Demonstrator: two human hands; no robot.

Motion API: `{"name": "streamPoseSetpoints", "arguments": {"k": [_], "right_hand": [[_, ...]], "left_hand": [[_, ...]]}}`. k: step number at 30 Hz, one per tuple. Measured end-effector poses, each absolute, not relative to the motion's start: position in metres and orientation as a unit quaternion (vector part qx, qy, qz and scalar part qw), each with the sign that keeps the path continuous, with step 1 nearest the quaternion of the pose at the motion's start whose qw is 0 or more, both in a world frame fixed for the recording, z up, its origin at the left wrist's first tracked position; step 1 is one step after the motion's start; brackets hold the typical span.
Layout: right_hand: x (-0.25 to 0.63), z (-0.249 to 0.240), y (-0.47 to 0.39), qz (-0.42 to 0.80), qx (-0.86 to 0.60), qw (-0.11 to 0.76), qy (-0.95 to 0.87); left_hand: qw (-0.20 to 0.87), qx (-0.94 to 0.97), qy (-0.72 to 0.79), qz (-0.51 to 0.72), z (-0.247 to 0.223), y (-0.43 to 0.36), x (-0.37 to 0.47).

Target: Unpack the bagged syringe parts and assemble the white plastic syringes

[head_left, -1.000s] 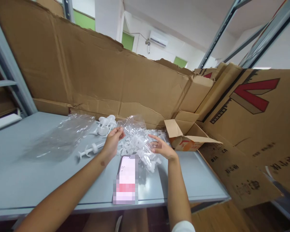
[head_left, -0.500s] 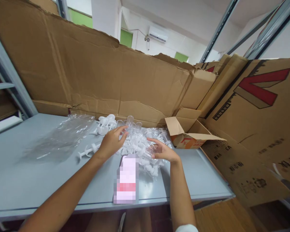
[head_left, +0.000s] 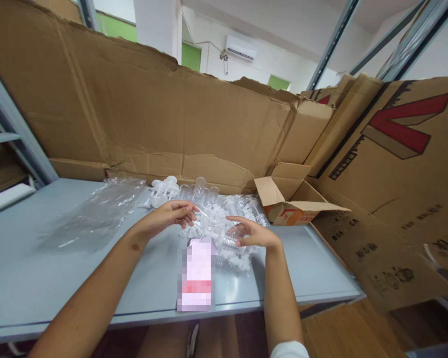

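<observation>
My left hand (head_left: 176,216) is above the left side of a pile, its fingers curled in a pinch on a clear plastic piece (head_left: 204,215) that slants toward my other hand. To the right, my right hand (head_left: 254,233) curves thumb and fingers around a clear ribbed plastic tube (head_left: 229,240). Beneath both hands spreads a heap of small white plastic parts (head_left: 239,261), partly in clear film. Behind my left hand sit white disc-ended parts (head_left: 163,190), with several clear ribbed tubes (head_left: 199,186) beside them.
A phone (head_left: 196,273) with a blurred screen lies at the table's front edge. Flat clear bags (head_left: 97,214) lie on the left. An open small carton (head_left: 293,216) stands at right. Tall cardboard (head_left: 171,119) walls the back, with a large printed box (head_left: 395,199) on the right.
My left hand has moved slightly left and turned, its fingers now curling inward with a clear piece at the tips. My right hand has barely moved. The view has shifted slightly.
</observation>
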State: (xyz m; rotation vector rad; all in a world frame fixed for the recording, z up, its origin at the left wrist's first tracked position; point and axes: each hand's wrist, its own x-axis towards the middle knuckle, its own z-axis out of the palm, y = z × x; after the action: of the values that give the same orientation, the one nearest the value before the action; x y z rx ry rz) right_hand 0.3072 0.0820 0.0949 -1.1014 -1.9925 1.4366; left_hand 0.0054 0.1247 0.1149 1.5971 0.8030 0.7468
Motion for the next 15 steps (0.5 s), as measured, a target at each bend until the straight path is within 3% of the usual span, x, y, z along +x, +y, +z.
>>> {"name": "streamPoseSetpoints", "arguments": {"k": [8,15], "right_hand": [[0.308,0.098,0.078,0.516,-0.364,0.198,-0.749],[0.304,0.096,0.079,0.507,-0.36,0.183,-0.761]], "left_hand": [[0.617,0.718,0.301,0.113,0.103,0.127,0.007],[0.593,0.76,0.26,0.048,0.105,0.113,0.022]]}}
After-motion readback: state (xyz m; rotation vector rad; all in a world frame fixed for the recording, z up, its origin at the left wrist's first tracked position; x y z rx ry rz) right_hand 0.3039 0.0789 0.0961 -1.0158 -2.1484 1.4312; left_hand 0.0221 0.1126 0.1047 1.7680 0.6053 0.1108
